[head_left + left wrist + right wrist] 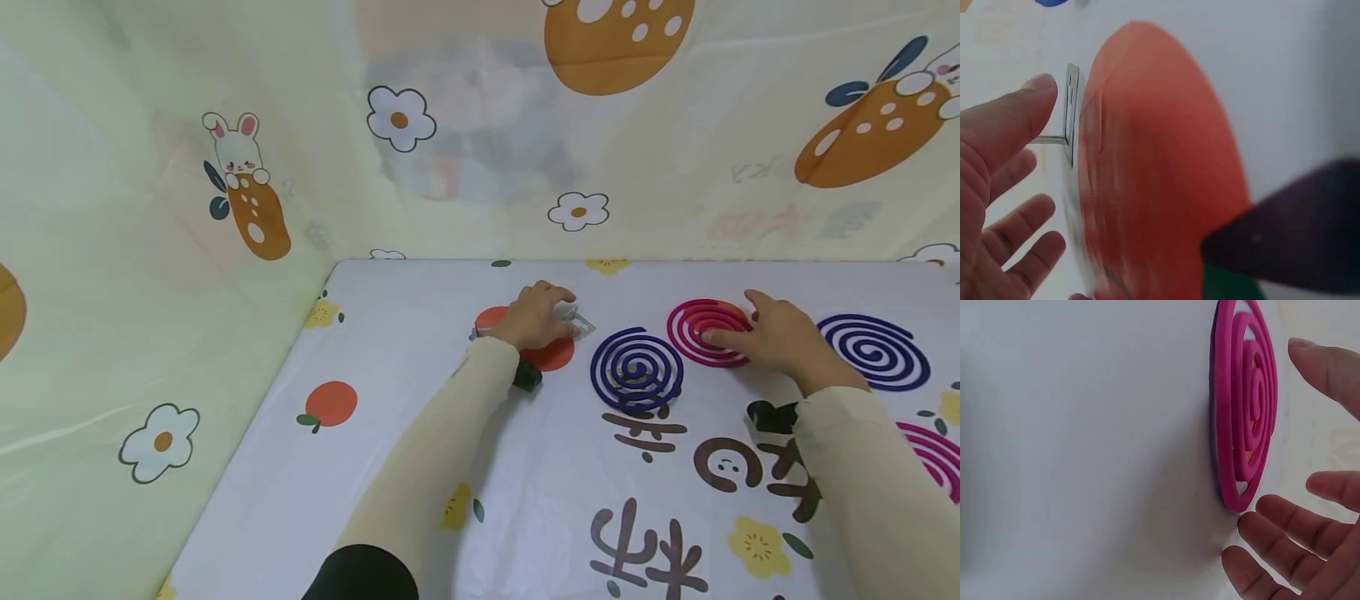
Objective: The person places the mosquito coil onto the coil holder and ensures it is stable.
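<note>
In the head view my left hand (pixel 534 315) reaches over a printed orange fruit beside a small thin metal stand (pixel 576 320). The left wrist view shows the thumb and fingers spread apart, the thumb close to the stand (pixel 1071 115); whether it touches cannot be told. My right hand (pixel 787 337) is at a pink mosquito coil (pixel 697 333), with thumb and fingers apart. In the right wrist view the fingertips are by the lower edge of that coil (pixel 1225 425). A dark blue coil (pixel 636 371) lies between the hands.
Another dark blue coil (pixel 873 352) lies right of the right hand. A second pink coil (pixel 933 454) is partly hidden by the right sleeve. The white table cover (pixel 300 500) has printed fruit, flowers and characters. A patterned curtain (pixel 465 183) hangs behind and to the left.
</note>
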Available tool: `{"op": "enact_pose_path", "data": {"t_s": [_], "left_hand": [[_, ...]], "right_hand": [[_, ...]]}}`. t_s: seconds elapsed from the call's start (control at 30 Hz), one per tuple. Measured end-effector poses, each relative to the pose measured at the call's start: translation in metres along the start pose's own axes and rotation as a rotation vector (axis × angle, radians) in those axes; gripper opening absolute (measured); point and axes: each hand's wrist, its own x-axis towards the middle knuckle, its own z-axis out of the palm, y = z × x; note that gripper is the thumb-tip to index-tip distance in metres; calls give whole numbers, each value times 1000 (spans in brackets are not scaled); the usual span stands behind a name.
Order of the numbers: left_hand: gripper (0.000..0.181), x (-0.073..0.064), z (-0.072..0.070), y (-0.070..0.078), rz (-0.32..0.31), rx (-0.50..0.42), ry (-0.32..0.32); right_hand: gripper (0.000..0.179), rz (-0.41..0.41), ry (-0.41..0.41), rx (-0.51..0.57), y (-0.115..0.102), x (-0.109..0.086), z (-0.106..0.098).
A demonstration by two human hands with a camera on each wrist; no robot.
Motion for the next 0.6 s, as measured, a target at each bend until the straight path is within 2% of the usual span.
{"op": "enact_pose_path", "data": {"t_s": [0.1, 0.27, 0.6], "left_hand": [[47, 3, -2, -1, 3, -14, -13], [39, 5, -3, -2, -3, -18, -24], [24, 8, -3, -5, -13, -42, -59]], "right_hand": [[114, 27, -16, -15, 1, 7, -2], [103, 44, -30, -27, 0, 15, -4], [82, 92, -61, 27, 3, 17, -8]]}}
